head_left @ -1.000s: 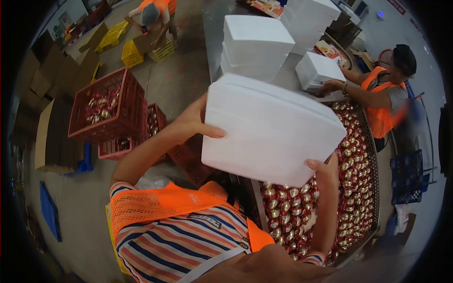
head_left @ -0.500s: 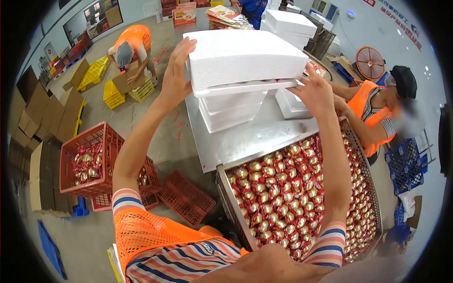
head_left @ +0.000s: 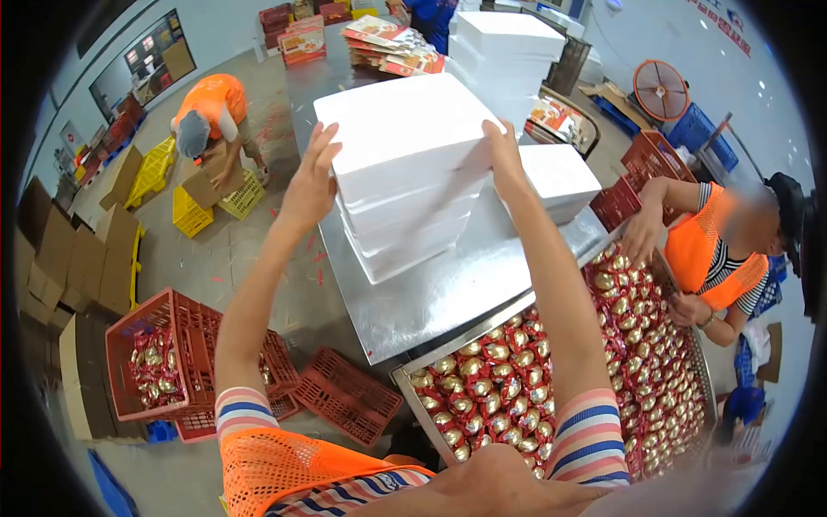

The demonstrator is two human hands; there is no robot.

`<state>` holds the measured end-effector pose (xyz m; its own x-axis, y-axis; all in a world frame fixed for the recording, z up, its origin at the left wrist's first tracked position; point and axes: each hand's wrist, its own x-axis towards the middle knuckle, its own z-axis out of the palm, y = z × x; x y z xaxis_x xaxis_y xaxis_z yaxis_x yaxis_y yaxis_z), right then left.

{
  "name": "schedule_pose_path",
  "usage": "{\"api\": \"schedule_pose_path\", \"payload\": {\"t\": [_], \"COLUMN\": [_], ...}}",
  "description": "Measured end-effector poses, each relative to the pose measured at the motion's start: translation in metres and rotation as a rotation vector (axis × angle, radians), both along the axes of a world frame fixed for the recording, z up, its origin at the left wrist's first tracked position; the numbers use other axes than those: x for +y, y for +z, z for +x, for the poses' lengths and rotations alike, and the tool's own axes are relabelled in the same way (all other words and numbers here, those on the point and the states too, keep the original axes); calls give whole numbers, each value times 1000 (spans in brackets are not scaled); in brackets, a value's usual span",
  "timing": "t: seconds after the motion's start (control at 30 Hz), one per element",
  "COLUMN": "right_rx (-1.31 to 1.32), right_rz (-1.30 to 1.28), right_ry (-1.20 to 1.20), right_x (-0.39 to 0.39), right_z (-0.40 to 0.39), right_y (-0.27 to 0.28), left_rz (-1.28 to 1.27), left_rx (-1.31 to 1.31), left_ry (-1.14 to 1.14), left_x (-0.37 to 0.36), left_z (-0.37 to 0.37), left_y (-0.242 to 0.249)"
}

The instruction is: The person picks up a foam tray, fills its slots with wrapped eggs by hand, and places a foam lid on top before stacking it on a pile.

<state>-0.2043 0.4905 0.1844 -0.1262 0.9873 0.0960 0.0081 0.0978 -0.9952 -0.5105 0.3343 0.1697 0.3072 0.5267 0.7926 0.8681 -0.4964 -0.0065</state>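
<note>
A white foam box (head_left: 401, 121) sits on top of a stack of white foam boxes (head_left: 409, 228). My left hand (head_left: 312, 177) grips its left side, with the fingers at the upper edge. On the opposite side, my right hand (head_left: 504, 155) holds the far right corner. Another white foam box (head_left: 556, 177) stands to the right of the stack. Below my right forearm is a metal-framed tray (head_left: 405, 379) filled with gold, egg-shaped pieces (head_left: 495, 351) in red wrappers.
The stack stands on a metal table (head_left: 379, 319), with more foam boxes (head_left: 504, 52) and flat printed cartons (head_left: 388, 39) behind. A co-worker (head_left: 715, 250) reaches over the tray at right. Red crates (head_left: 185, 345) stand at lower left; another person (head_left: 211, 116) bends over yellow crates.
Both hands have brought the foam box down and left onto the stack. The co-worker's hands at right are now over the wrapped pieces.
</note>
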Motion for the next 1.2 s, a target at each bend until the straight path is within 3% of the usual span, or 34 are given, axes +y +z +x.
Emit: {"api": "schedule_pose_path", "payload": {"t": [0.03,0.07,0.17,0.23,0.3,0.33,0.37,0.4,0.43,0.5,0.53,0.57,0.63,0.73,0.83,0.87,0.93,1.0,1.17,1.2], "right_rx": [-51,-407,-773,-684,-433,-286,-337,-383,-106,-48,67,161,172,-272,-577,-456,-293,-206,-128,-130], "right_rz": [0,169,409,803,768,566,576,335,235,64,92,40,-74,346,590,644,543,613,877,919], "right_ry": [-14,-58,-346,-370,-53,315,517,882,1175,1487,1491,1455,1300,619,164,-9,-3,-47,-152,-184], "right_x": [-2,13,-20,-44,-131,-181,-228,-279,-318,-382,-413,-430,-441,-475,-508,-520,-540,-571,-689,-718], "right_z": [6,20,13,6,-6,-8,-13,-7,-22,-13,-16,-6,9,22,66,71,73,85,121,128], "right_y": [0,-9,14,14,37,49,35,50,23,18,-8,-12,2,-17,19,27,45,55,65,64], "left_rz": [-17,-30,-43,-20,-13,-54,-90,-146,-207,-302,-208,-105,-121,-112,-263,-256,-272,-223,-575,-464], "left_rx": [-20,-6,12,3,23,1,-18,-25,-28,-46,117,275,158,231,310,363,434,581,814,894], "left_ry": [-2,-9,37,34,31,13,-4,-15,-27,29,63,92,-53,-482,-773,-866,-1132,-1364,-1900,-2009], "left_x": [-1,-2,-11,-13,-10,-10,-10,-7,-6,-6,-3,-2,-2,2,-41,-61,-110,-182,-397,-443], "left_z": [7,4,7,5,-3,-6,-11,-18,-22,-17,-8,7,58,183,302,339,413,485,598,610], "left_y": [4,2,1,2,7,11,17,24,32,50,64,77,99,126,140,141,134,128,69,59]}}
